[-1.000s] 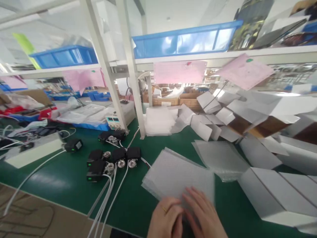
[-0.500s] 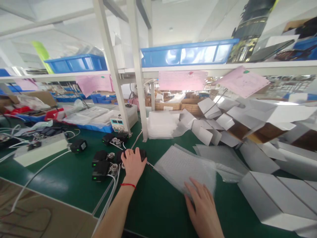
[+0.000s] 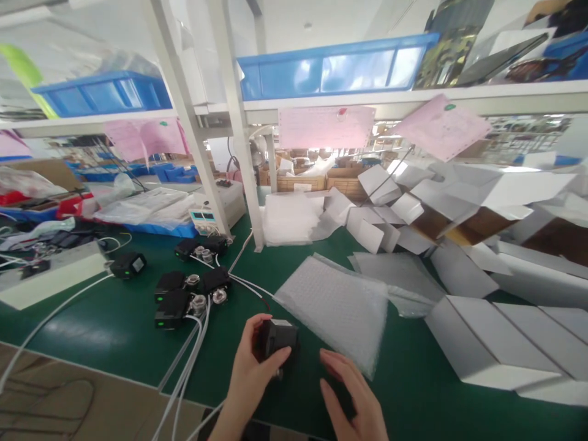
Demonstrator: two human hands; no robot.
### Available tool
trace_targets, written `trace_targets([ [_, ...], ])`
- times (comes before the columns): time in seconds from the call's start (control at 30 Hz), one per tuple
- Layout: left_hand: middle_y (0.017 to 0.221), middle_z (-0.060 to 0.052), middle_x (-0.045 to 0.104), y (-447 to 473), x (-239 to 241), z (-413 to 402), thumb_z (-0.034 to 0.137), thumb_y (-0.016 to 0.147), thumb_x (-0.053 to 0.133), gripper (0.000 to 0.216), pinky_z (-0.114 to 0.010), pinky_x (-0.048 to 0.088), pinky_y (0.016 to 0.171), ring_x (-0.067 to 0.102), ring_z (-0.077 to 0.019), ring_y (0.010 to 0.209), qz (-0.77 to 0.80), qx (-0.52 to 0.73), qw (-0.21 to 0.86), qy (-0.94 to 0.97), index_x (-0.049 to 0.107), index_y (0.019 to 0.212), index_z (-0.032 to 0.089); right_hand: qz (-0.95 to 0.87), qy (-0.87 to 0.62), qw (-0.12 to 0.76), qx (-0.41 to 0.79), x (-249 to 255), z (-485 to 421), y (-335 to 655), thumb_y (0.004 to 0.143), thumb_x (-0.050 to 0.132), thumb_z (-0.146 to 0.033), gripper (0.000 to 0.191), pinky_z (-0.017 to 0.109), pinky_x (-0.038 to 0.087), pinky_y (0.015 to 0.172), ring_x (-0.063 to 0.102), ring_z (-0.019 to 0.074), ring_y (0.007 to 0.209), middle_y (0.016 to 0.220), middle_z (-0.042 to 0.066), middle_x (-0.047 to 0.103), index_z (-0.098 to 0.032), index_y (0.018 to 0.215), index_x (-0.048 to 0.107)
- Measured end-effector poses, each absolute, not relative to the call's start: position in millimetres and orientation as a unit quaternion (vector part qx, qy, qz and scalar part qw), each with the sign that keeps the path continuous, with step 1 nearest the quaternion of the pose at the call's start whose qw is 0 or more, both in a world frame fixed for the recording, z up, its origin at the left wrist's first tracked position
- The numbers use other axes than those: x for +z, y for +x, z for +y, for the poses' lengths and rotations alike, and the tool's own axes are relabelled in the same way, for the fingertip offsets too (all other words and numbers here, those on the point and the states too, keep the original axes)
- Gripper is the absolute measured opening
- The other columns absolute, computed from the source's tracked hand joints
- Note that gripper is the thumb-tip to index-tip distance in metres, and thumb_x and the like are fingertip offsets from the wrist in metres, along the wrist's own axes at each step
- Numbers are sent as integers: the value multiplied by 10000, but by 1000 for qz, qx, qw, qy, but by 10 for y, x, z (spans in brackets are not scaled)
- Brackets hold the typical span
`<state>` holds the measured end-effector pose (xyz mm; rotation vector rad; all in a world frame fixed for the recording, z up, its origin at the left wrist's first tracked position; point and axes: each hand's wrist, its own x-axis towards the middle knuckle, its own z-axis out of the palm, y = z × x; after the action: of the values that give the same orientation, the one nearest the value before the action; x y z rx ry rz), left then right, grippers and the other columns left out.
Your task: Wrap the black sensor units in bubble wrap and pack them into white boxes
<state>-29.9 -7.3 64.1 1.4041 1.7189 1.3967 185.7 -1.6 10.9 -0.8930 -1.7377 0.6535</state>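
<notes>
Near the desk's front edge, left hand [image 3: 250, 373] pinches black module [image 3: 278, 339], right hand [image 3: 351, 392] spread beside bubble-wrap sheet [image 3: 335, 306]; trailing white cable [image 3: 243, 283] may snag neighbouring modules [image 3: 184, 294].

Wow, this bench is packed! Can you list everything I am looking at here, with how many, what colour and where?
Black device: one, black, held in the left hand near the front edge.
Other black devices: about six, black with white cables, on the mat to the left.
Bubble-wrap bags: a loose pile, clear white, centre of the mat.
Folded boxes: many, white, some with brown insides, heaped at right.
Bins: two, blue, on the upper shelf.
Pink sheets: several, hanging from the shelf edge.
Table mat: one, green.
Left hand: grip shut on the black device.
Right hand: open, just beside the bubble-wrap bags.
</notes>
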Motion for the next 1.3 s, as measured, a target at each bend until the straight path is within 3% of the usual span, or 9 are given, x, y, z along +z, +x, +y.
trace_targets([
  [0.13,1224,-49,669,28,455,-251,338,789,825,557,-318,622,979,701,-228,1140,531,616,360,457,541,1263,272,-663,-318,486,473,290,-6,1820,1077,629,-333,393,352,616,1012,685,273,1220,1377,133,667,-246,1458,585],
  [0.3,1343,-87,601,278,379,-347,432,814,840,618,-350,614,1032,655,-274,1250,510,631,314,493,538,1331,281,-577,-186,528,595,539,-19,1747,1050,692,-417,462,433,543,1099,607,304,1325,1451,118,625,-298,1480,573],
  [0.47,1446,-117,586,227,269,-311,371,789,802,787,-436,606,1071,638,-325,1306,489,607,280,561,463,1495,288,-542,-159,533,630,469,-31,1768,1003,764,-438,571,452,532,1113,583,312,1352,1493,109,590,-330,1509,521],
  [0.63,1468,-22,603,91,451,-323,152,733,802,834,-451,514,1163,606,-289,1341,473,521,340,625,501,1461,424,-531,-233,543,608,331,-83,1866,852,916,-329,702,397,577,1048,590,339,1314,1442,124,565,-315,1465,575],
  [0.77,1419,24,621,80,613,-354,102,728,806,851,-395,507,1137,604,-252,1321,468,507,347,634,509,1428,486,-542,-261,525,603,372,-116,1928,808,873,-155,709,338,525,1077,546,288,1331,1450,65,515,-381,1425,608],
  [0.93,1429,40,608,117,675,-363,24,721,705,868,-400,460,1167,578,-235,1337,472,496,362,632,503,1420,499,-535,-256,487,641,458,-122,1958,833,774,-93,724,348,498,1093,554,261,1324,1468,39,534,-419,1446,567],
  [1.17,1528,11,553,88,579,-403,22,707,595,921,-527,374,1235,516,-271,1433,483,486,402,607,436,1490,479,-498,-263,495,661,491,-141,1941,834,741,-56,720,344,516,1096,513,269,1408,1544,54,526,-382,1455,582],
  [1.3,1451,-86,610,133,527,-373,121,722,706,781,-492,513,1110,612,-314,1322,542,506,376,556,500,1453,303,-477,-277,517,655,377,-163,1913,874,802,-100,743,333,501,1130,512,251,1419,1551,38,536,-392,1505,537],
])
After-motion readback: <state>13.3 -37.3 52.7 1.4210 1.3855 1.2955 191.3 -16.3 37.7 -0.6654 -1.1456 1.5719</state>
